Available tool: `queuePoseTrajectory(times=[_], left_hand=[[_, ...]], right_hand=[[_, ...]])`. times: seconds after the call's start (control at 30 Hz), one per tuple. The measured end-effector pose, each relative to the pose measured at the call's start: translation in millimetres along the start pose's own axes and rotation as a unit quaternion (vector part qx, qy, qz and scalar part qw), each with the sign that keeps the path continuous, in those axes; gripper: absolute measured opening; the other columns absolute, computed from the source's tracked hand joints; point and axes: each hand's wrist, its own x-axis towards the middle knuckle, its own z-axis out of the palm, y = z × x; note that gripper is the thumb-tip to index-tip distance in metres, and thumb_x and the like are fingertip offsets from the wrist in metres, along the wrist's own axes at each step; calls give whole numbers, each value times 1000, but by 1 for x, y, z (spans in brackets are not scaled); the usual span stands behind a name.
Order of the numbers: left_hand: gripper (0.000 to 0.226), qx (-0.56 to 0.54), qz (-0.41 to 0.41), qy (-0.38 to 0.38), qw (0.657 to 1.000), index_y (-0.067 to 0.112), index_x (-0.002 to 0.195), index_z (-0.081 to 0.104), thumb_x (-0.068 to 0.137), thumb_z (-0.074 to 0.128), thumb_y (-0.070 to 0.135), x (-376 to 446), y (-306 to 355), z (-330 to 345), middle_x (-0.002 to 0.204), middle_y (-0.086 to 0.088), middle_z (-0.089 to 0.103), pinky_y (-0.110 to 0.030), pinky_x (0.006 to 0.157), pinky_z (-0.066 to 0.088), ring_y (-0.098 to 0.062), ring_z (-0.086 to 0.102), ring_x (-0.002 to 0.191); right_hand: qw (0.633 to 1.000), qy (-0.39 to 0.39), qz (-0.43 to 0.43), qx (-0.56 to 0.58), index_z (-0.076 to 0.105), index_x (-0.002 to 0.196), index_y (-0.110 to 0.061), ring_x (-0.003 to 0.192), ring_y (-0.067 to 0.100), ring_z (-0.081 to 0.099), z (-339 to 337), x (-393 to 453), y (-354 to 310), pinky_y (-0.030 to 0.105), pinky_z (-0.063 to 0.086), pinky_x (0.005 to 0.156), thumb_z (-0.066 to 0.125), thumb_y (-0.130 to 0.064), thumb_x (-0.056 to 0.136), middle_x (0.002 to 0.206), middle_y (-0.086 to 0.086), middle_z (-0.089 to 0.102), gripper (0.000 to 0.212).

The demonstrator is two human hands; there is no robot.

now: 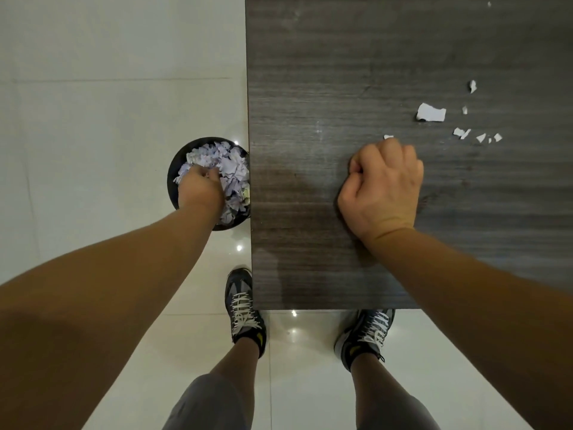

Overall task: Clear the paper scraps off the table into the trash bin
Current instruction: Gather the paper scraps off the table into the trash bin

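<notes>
1. The person stands at the near left corner of a dark wood-grain table (341, 72), looking straight down; both arms are bare
2. The left hand (200, 189) is down in the black round trash bin (172, 169), which stands on the pale tiled floor (93, 119) touching the table's left edge
3. That hand is seen from the back, its fingers curled down into the paper; I cannot tell whether they hold anything
4. The bin is heaped to the rim with torn pale lilac and white paper (231, 169)
5. The right hand (383, 190) rests on the tabletop as a fist, knuckles forward, thumb tucked at the left side; whether paper is inside the fist I cannot tell
6. 1 small white scrap (388, 137) shows just past its knuckles, touching or nearly touching them
7. Further right lie the remaining paper scraps: 1 larger torn piece (431, 112), and a loose scatter of small bits (479, 136) near it, with 1 curled sliver (472, 86) set a little further back
8. A tiny speck (489, 4) lies far off near the top edge, well apart from the rest
9. Below the table's near edge are 2 dark laced sneakers, the left one (245, 311) beside the table's corner, the right one (367, 333) partly under the edge
</notes>
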Motion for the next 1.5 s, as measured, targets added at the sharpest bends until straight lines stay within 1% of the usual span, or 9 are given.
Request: queuePoseTrajectory(times=[0.13, 0.27, 0.4, 0.63, 0.77, 1.0, 1.13, 1.23, 1.5], left_hand=[[51, 23, 15, 32, 999, 12, 96, 63, 113, 37, 52, 6, 8, -13, 84, -4, 62, -38, 75, 41, -33, 62, 88], [57, 61, 33, 11, 997, 6, 131, 64, 116, 26, 46, 0, 23, -16, 129, -20, 67, -44, 96, 47, -41, 63, 120], [41, 161, 22, -55, 985, 22, 144, 60, 103, 54, 23, -15, 29, -17, 150, -19, 46, -55, 115, 44, -44, 49, 138], [25, -15, 18, 24, 999, 16, 117, 72, 107, 54, 30, -21, 16, -34, 110, -8, 75, -30, 73, 55, -23, 67, 83], [30, -21, 6, 25, 999, 18, 119, 71, 107, 51, 37, -28, 27, -43, 113, -11, 76, -38, 90, 59, -33, 74, 97], [33, 13, 79, -29, 996, 22, 125, 70, 97, 53, 12, -59, 57, -75, 123, -7, 69, -34, 78, 55, -27, 68, 89], [20, 23, 84, 3, 996, 27, 108, 74, 101, 57, 33, -79, 75, -98, 101, 1, 74, -37, 94, 54, -29, 70, 97], [26, 52, 53, 43, 996, 28, 113, 73, 106, 49, 35, -95, 91, -108, 106, -2, 74, -46, 109, 43, -34, 67, 110], [32, 29, 295, 37, 954, 23, 129, 65, 97, 66, 27, -166, 172, -74, 130, -7, 59, -43, 109, 50, -28, 60, 121]], right_hand=[[1000, -6, 3, 7, 62, 85, -12, 91, 36, 51, 0, 0, -1, 45, 36, 81, 57, -15, 86, 94, 11, 58, 6], [1000, -5, 4, 9, 62, 86, -12, 93, 35, 51, 0, 0, 0, 44, 37, 83, 55, -17, 87, 95, 10, 59, 9], [1000, -4, 4, 7, 62, 87, -12, 93, 35, 50, 0, 0, 0, 44, 36, 84, 56, -18, 90, 95, 11, 58, 10], [1000, 6, -4, 2, 61, 86, -13, 91, 34, 50, 3, 0, 0, 43, 35, 84, 56, -18, 90, 94, 10, 57, 8], [1000, 0, 0, -4, 61, 88, -13, 93, 34, 51, 2, 0, 1, 44, 36, 84, 55, -19, 92, 95, 10, 58, 9], [990, -129, 24, 58, 63, 95, -20, 103, 29, 57, -33, 6, 1, 40, 43, 89, 56, -27, 87, 103, 1, 62, 12], [908, -286, 266, 153, 70, 87, -17, 55, 17, 73, -65, 18, 34, 25, 58, 59, 62, -56, 87, 64, -5, 75, 40], [815, -405, 378, 172, 78, 81, -11, 47, 17, 73, -88, 16, 76, 20, 50, 42, 67, -83, 84, 64, 2, 79, 74], [792, -384, 408, 242, 78, 49, -23, 53, 21, 77, -86, 8, 104, 19, 46, 37, 68, -97, 64, 56, 5, 72, 76]])
